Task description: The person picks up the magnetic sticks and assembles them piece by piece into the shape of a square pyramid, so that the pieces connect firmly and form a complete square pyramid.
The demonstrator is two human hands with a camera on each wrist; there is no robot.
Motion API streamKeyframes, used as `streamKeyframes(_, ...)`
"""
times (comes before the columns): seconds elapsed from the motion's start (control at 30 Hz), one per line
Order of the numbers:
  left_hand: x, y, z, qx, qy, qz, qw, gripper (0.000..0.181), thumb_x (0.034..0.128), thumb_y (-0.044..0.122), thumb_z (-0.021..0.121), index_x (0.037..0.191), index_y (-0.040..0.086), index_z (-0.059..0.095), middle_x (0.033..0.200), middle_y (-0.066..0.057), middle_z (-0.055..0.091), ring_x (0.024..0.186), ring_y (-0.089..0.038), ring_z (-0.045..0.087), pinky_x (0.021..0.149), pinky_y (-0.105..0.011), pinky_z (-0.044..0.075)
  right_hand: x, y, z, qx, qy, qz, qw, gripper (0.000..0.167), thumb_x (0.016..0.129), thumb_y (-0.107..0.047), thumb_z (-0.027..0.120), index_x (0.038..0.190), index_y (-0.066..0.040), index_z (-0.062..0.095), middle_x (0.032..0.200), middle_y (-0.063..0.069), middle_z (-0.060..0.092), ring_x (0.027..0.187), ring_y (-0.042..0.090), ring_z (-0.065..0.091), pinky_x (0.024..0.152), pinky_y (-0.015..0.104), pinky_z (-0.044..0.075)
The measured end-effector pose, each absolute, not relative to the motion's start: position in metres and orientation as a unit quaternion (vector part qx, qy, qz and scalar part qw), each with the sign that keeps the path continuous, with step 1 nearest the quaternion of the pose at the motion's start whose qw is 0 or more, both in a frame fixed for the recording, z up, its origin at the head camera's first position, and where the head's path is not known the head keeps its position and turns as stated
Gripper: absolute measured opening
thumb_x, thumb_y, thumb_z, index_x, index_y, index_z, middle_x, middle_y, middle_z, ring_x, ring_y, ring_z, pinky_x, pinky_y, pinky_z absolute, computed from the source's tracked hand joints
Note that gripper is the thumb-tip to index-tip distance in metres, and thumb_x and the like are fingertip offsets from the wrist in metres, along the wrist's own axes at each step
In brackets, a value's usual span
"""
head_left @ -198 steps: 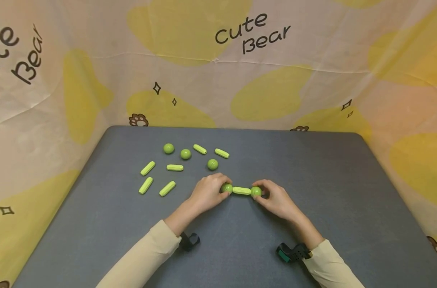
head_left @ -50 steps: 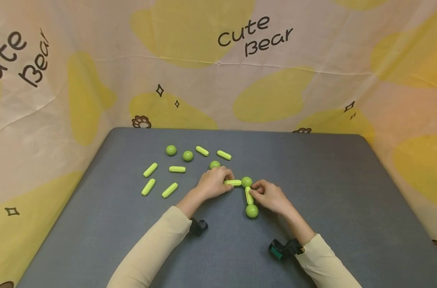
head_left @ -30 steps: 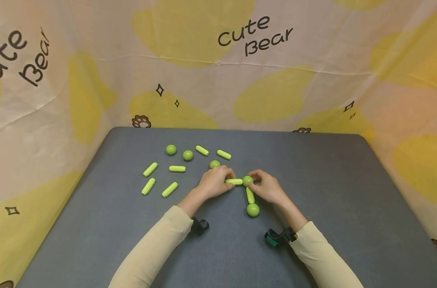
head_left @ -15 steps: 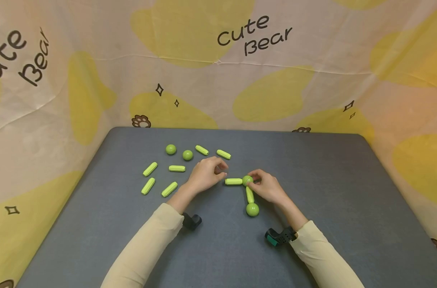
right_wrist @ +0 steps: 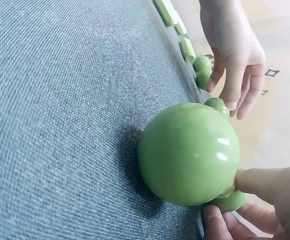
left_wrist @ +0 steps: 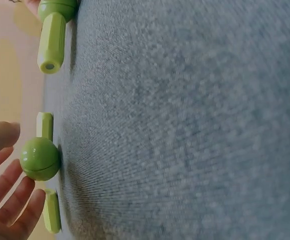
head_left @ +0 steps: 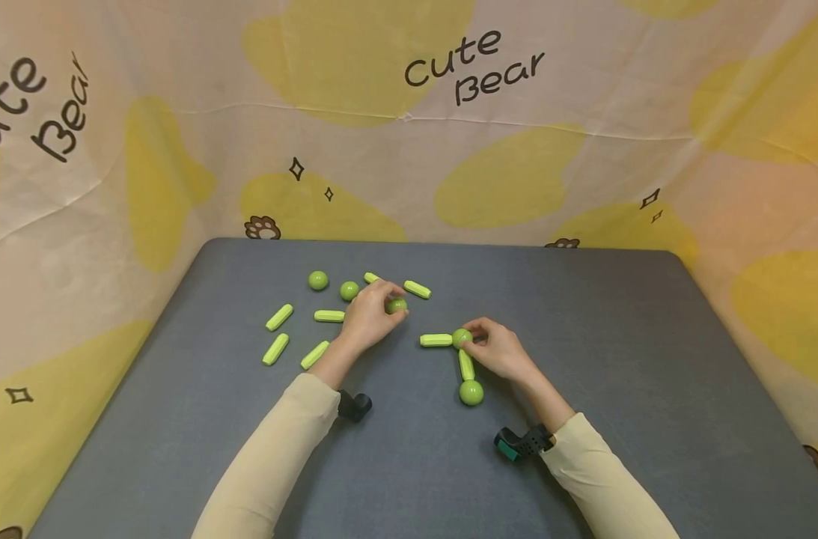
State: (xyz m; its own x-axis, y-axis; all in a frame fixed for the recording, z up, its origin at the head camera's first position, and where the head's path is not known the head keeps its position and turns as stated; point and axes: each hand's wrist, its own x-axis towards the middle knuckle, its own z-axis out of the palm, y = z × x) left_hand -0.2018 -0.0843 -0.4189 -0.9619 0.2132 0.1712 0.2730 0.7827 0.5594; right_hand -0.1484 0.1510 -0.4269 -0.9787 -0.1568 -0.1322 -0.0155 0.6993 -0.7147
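Observation:
My right hand [head_left: 499, 349] pinches the green ball [head_left: 462, 339] at the corner of a joined piece. From that ball one light-green ribbed rod [head_left: 436, 340] points left, and a second rod [head_left: 466, 365] runs toward me to another green ball [head_left: 471, 393], large in the right wrist view. My left hand [head_left: 370, 314] reaches around a loose green ball [head_left: 397, 305]. In the left wrist view its thumb stands apart from that ball [left_wrist: 40, 159], with the fingers spread close behind it. The left-pointing rod's free end [left_wrist: 50, 66] shows a dark round spot.
Two loose balls [head_left: 318, 281] lie at the back left of the grey table [head_left: 617, 322]. Several loose rods [head_left: 279, 317] are scattered left of and behind my left hand. A patterned cloth [head_left: 355, 150] hangs behind the table.
The straight ball-rod-ball piece has been turned toward me and gained a second rod. My left hand has let go of that rod and moved back left to a loose ball; my right hand keeps its place.

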Motion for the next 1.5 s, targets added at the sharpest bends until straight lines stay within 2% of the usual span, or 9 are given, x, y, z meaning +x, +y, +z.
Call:
streamKeyframes(0.53,-0.203,-0.085,-0.424,-0.117,-0.960,-0.255,0.021,0.032,0.0790,0.019,0.069,0.111,0.018,0.065,0.110,-0.004,0.059,0.094,-0.025,0.059,0.069,-0.040,0.048,-0.149,0.148,-0.428,-0.041,0.915,-0.390,0.093,0.031,0.087,-0.020,0.062,0.115,-0.008,0.058,0.108,0.010,0.062,0.089,0.022,0.061,0.070,0.033,0.049)
streamKeyframes(1.2,-0.181,-0.091,-0.416,-0.181,-0.955,-0.234,0.026,0.027,0.0780,0.021,0.072,0.104,0.016,0.066,0.103,-0.001,0.060,0.079,-0.016,0.057,0.066,-0.036,0.046,-0.149,0.150,-0.429,-0.037,0.913,-0.394,0.096,0.031,0.087,-0.021,0.062,0.116,-0.008,0.058,0.108,0.011,0.062,0.091,0.022,0.062,0.071,0.032,0.049)
streamKeyframes(1.5,-0.170,-0.090,-0.417,-0.201,-0.952,-0.232,0.018,0.026,0.0769,0.024,0.073,0.101,0.018,0.066,0.098,0.002,0.061,0.074,-0.013,0.056,0.060,-0.030,0.044,-0.149,0.151,-0.429,-0.039,0.915,-0.391,0.094,0.032,0.087,-0.022,0.061,0.116,-0.007,0.058,0.109,0.012,0.062,0.092,0.024,0.061,0.071,0.034,0.050)
